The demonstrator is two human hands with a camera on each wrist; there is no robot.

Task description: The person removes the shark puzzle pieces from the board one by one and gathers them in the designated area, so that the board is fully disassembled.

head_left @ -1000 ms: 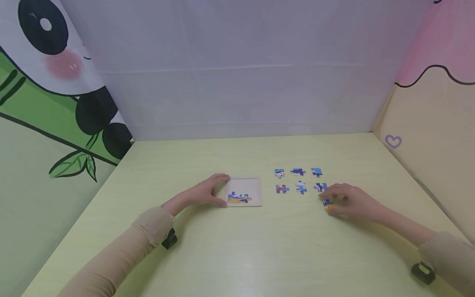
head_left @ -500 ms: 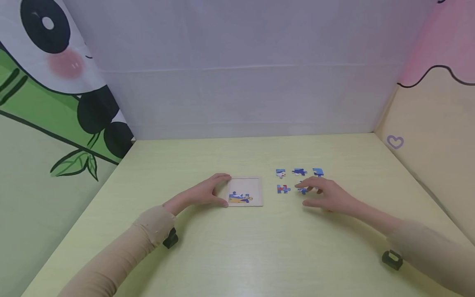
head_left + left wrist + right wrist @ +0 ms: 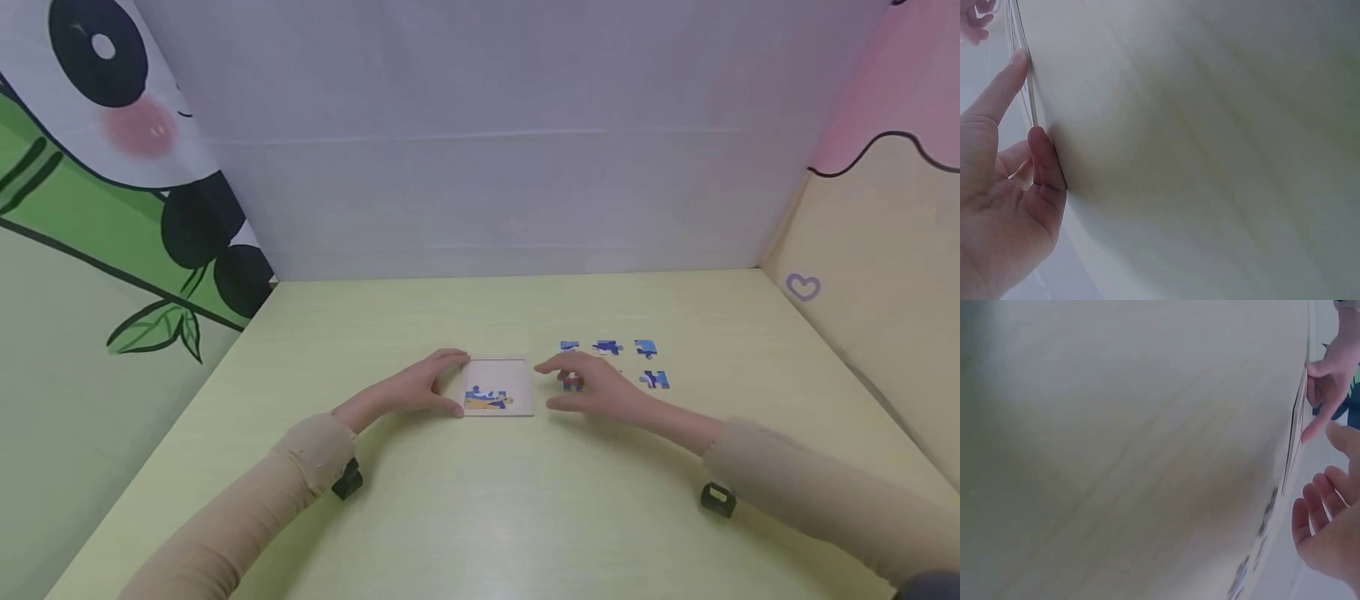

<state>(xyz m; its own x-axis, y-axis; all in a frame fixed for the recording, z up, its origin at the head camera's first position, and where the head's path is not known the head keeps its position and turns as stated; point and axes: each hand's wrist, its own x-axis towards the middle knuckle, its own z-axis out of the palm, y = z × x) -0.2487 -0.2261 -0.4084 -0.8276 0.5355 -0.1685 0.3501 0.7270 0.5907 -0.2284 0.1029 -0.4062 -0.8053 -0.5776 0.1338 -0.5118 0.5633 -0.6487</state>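
Observation:
My left hand [image 3: 411, 387] holds a square puzzle frame [image 3: 498, 372] by its left side, thumb at the near corner and index finger at the far one. In the left wrist view two fingertips touch the thin edge of the frame [image 3: 1030, 94]. Joined puzzle pieces [image 3: 487, 398], yellow and blue, fill the near left of its base. Just right of the frame hovers my right hand [image 3: 598, 388], thumb and index finger apart and nothing visible between them; the right wrist view shows loosely bent fingers [image 3: 1317, 509]. A red-and-blue piece [image 3: 573, 384] shows behind it.
Loose blue pieces [image 3: 607, 347] lie in a row beyond the right hand, and another piece [image 3: 655, 380] sits to its right. The right hand and forearm hide part of this area. A pale wall cloth [image 3: 480, 200] borders the table's [image 3: 450, 517] far edge.
My right hand has come away leftward from a yellow-and-blue piece at the near right, across the loose pieces to the frame's right side. The left hand stays at the frame.

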